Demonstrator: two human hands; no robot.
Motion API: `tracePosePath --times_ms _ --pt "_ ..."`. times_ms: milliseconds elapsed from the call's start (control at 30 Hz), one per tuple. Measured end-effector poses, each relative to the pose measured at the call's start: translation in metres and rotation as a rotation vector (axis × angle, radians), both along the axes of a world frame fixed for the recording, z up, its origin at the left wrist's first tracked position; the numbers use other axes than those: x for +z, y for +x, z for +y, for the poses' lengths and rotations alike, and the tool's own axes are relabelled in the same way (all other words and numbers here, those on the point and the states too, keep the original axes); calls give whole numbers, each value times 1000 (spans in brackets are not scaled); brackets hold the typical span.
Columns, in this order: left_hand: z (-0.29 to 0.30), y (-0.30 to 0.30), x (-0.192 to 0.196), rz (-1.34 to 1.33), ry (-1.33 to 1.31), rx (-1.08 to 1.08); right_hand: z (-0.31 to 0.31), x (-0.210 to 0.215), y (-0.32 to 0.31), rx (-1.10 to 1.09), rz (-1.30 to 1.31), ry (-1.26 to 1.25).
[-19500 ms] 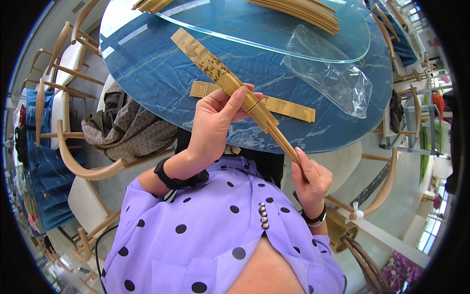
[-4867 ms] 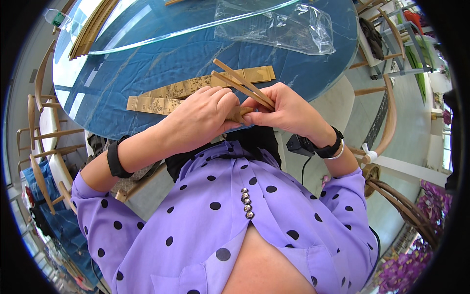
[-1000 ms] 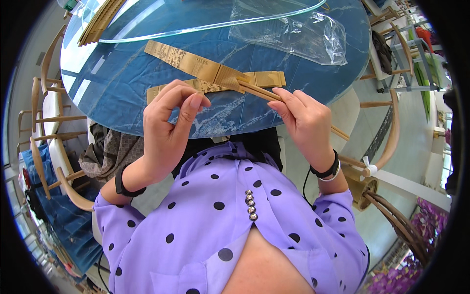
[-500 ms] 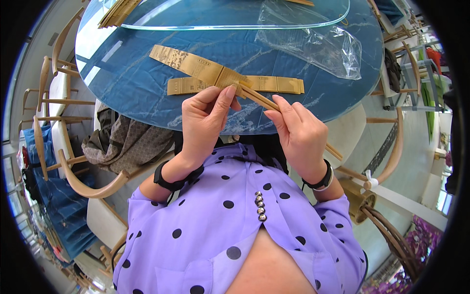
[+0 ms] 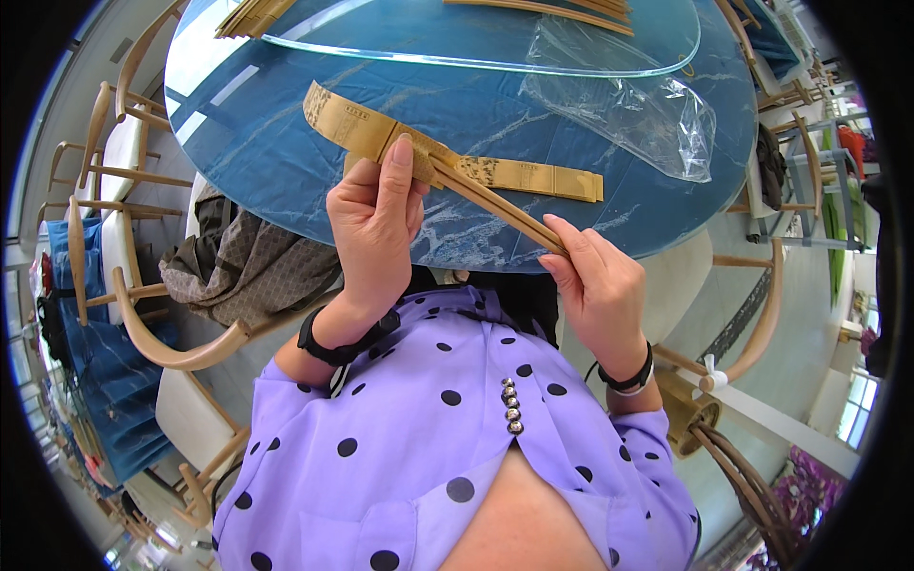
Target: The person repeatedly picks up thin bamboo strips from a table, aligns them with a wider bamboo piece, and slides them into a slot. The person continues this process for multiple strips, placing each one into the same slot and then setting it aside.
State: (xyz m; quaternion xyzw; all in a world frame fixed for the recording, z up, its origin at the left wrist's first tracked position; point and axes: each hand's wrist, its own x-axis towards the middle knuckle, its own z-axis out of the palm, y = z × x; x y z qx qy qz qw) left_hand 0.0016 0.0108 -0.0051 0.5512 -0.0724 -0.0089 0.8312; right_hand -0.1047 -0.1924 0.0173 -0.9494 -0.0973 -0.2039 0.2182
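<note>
My left hand pinches a gold paper chopstick sleeve between thumb and fingers, near the sleeve's right end. Out of that end comes a pair of wooden chopsticks, slanting down to the right. My right hand grips their outer end with fingertips and thumb. Whatever length of the chopsticks lies inside the sleeve is hidden. Behind them on the blue marbled table lie more flat gold sleeves, partly covered by my left hand and the held sleeve.
A crumpled clear plastic bag lies at the right, partly under the raised glass turntable. On the glass are loose chopsticks and a stack of gold sleeves. A chair with a patterned brown cloth stands left.
The chopsticks have slid further into the sleeve, and their tail no longer sticks out past my right hand. My left hand now grips with its thumb upright. The view has shifted slightly.
</note>
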Motion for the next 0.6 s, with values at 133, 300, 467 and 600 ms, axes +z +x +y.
tracePosePath --times_ms 133,300,467,600 --pt "17 10 13 -37 -31 46 -29 -4 -30 15 -107 -110" --pt "4 -3 6 104 -19 -130 -26 -24 -52 42 -214 -42" --pt "0 -6 7 133 -1 -173 -32 -19 -54 24 -216 -52" --pt "1 -3 0 201 28 -216 -26 -18 -56 17 -204 -40"
